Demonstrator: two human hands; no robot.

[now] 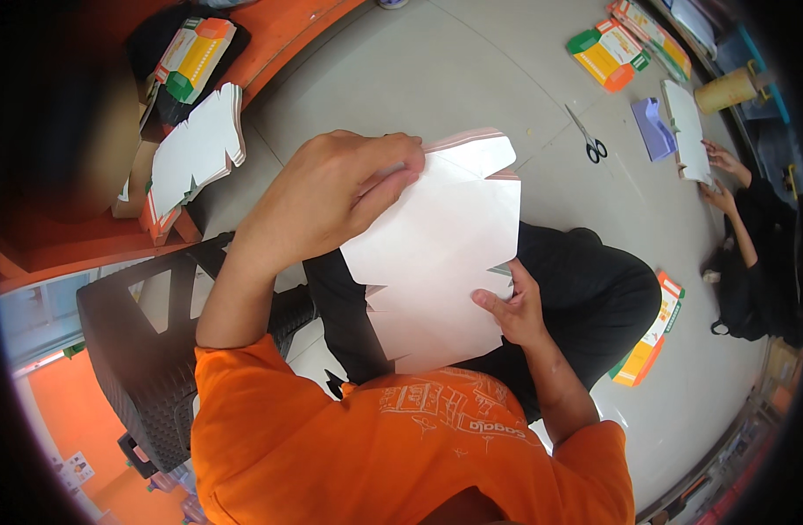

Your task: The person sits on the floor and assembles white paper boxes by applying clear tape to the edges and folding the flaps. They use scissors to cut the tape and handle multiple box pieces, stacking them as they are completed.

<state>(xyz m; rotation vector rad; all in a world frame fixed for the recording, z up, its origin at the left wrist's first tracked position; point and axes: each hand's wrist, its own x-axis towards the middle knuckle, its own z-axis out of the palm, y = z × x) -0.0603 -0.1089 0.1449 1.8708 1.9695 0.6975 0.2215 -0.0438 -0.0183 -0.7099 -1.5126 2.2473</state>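
A stack of flat die-cut carton blanks (436,236), white side up with notched edges, leans over my lap. At its upper left corner my left hand (340,188) pinches the edge, thumb and fingers pressed together. My right hand (513,306) grips the right side lower down, thumb on top of the white face and fingers beneath. A sliver of green print shows at the notch near my right fingers. How many sheets the stack has I cannot tell.
More blanks (196,157) lie on the orange shelf at left, near a dark plastic chair (139,350). Scissors (587,136), printed cartons (607,57) and a purple holder (652,129) lie on the tiled floor. At right, another person's hands (723,179) touch a white stack (686,131).
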